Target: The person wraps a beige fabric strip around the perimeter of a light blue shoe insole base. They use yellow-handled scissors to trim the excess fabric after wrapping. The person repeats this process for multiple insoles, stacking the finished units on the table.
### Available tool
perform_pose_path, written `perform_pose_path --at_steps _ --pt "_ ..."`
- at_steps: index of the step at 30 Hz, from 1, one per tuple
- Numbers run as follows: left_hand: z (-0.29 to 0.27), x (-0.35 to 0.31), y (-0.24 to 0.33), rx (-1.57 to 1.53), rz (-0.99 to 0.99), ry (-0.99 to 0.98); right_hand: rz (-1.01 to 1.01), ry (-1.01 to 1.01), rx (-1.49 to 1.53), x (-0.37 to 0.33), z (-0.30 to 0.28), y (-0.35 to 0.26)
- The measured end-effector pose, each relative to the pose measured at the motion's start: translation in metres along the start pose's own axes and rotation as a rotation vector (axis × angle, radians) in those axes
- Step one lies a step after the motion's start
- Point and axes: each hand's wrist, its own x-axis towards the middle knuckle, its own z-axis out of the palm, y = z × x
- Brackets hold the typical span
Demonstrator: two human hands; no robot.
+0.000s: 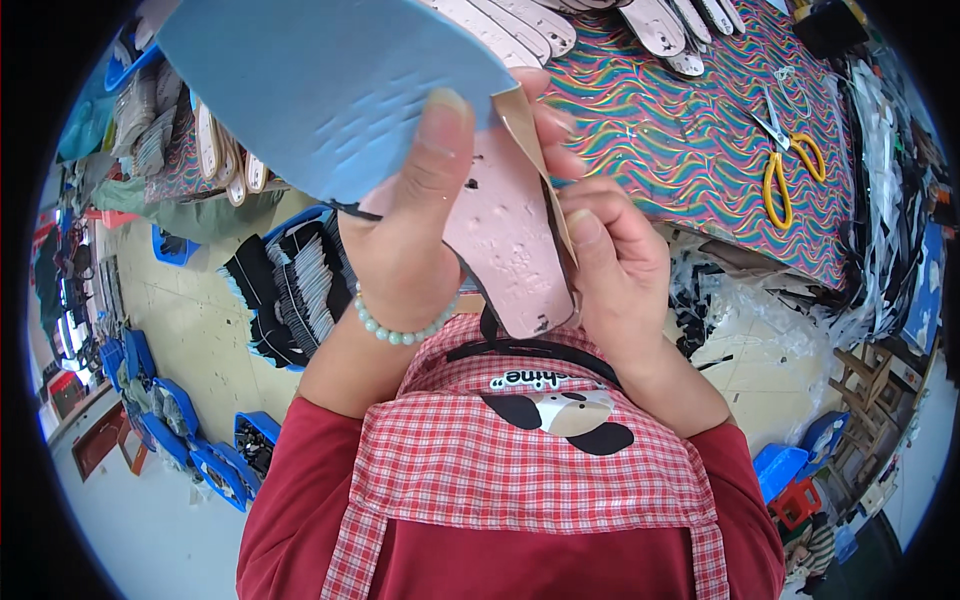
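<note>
My left hand (420, 200) is closed round a pink insole-shaped board (512, 240) with dark specks and dents. A smooth blue sheet (330, 90) covers the board's upper part, under my left thumb; that hand's fingertips show past the right edge. Along this edge runs a narrow tan strip (520, 125), its upper end folded over the blue sheet's corner. My right hand (620, 265) pinches the tan strip and the board's edge between thumb and bent fingers, lower down. The narrow end of the board points toward my apron.
Scissors with yellow handles (790, 165) lie on the wavy-patterned tabletop (660, 140). Several pink insole boards (660, 25) rest at its far side. A blue basket of dark stacked pieces (290, 290) stands below left. Clear plastic sheeting (740, 290) hangs on the right.
</note>
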Motion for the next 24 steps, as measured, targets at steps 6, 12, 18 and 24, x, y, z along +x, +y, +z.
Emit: perform_pose_path --at_steps 6,12,18,24 --pt "0.007 0.014 0.002 -0.029 -0.142 0.031 0.241 -0.070 -0.035 0.001 0.003 -0.012" --pt "0.006 0.012 -0.031 0.297 -0.174 -0.041 -0.270 0.109 -0.751 0.026 0.003 -0.004" --pt "-0.002 0.003 -0.023 -0.171 -0.295 0.012 -0.244 0.009 -0.672 0.038 -0.032 -0.016" --pt "-0.012 0.006 -0.030 -0.373 -0.506 -0.417 -0.327 -0.033 -0.494 0.058 -0.028 -0.031"
